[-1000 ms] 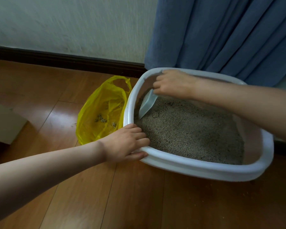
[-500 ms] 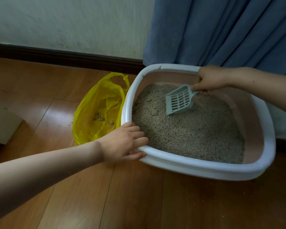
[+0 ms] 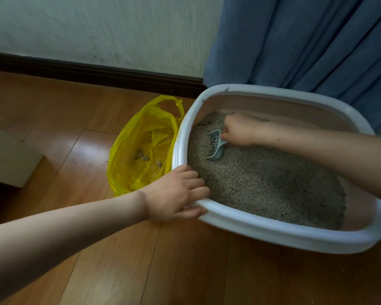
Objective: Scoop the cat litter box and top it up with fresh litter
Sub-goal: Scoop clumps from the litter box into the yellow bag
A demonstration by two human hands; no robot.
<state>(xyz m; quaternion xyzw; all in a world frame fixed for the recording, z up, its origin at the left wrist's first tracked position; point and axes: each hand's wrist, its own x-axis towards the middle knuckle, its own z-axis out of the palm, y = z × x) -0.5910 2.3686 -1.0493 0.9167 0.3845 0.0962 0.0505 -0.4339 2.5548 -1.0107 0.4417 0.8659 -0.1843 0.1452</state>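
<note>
Litter box: the white plastic litter box (image 3: 233, 221) with a rounded rim is sitting on the brown wooden floor (image 3: 141, 260), its far side near the blue curtain (image 3: 306, 40).
Litter: grey granular cat litter (image 3: 262, 179) is covering the inside of the box.
Left hand: the left hand (image 3: 176, 194) is gripping the near-left corner of the rim, fingers curling over the top and thumb pressing underneath.
Right hand: the right hand (image 3: 240, 129) is closing around the handle of the grey slotted plastic scoop (image 3: 216, 145), low inside the box.
Scoop: its head is digging into the litter near the left wall.
Bag: the open yellow plastic bag (image 3: 141, 146) is lying just beside the box's left side, holding a few litter clumps (image 3: 144, 156).
</note>
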